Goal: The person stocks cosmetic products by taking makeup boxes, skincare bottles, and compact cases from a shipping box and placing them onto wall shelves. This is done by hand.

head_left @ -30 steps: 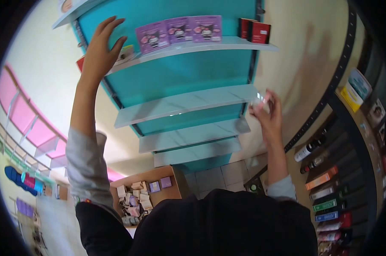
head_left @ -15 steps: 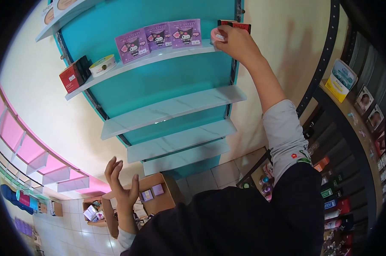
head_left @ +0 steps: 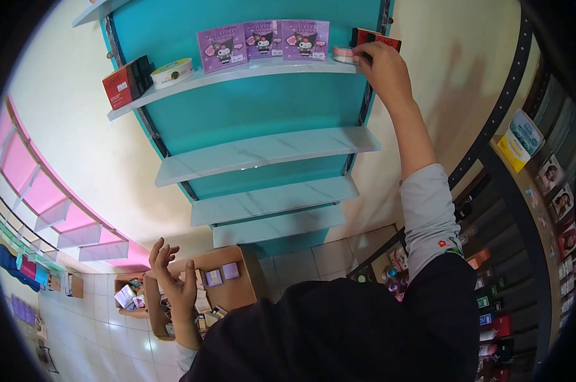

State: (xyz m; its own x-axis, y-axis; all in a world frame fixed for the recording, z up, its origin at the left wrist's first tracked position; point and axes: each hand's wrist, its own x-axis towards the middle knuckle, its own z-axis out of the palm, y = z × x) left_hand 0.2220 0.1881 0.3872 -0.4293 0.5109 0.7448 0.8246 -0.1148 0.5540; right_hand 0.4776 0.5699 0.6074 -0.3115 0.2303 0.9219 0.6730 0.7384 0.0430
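At the right end of the upper white shelf [head_left: 250, 72], my right hand [head_left: 388, 73] has its fingers on a small round pink container [head_left: 343, 55] that rests on the shelf. Just behind that hand is a black and red box [head_left: 382, 39]. Several purple cushion boxes [head_left: 222, 51] with a cartoon figure stand upright to the left of the container. Farther left are a round white and green container [head_left: 172, 74] and a red and black box [head_left: 123, 88]. My left hand [head_left: 181, 286], fingers apart and holding nothing, hovers low over an open cardboard box [head_left: 250, 280].
Lower white shelves [head_left: 269, 151] step down the turquoise panel [head_left: 250, 102]. Small packages [head_left: 231, 270] lie in the cardboard box. A dark rack [head_left: 511, 197] with cosmetics runs along the right, and a pink wall shelf unit [head_left: 58, 210] stands at left.
The pink container, tilted up in my right hand before, now sits flat on the shelf with my fingers at its right side. The view has shifted slightly; my left hand stays open.
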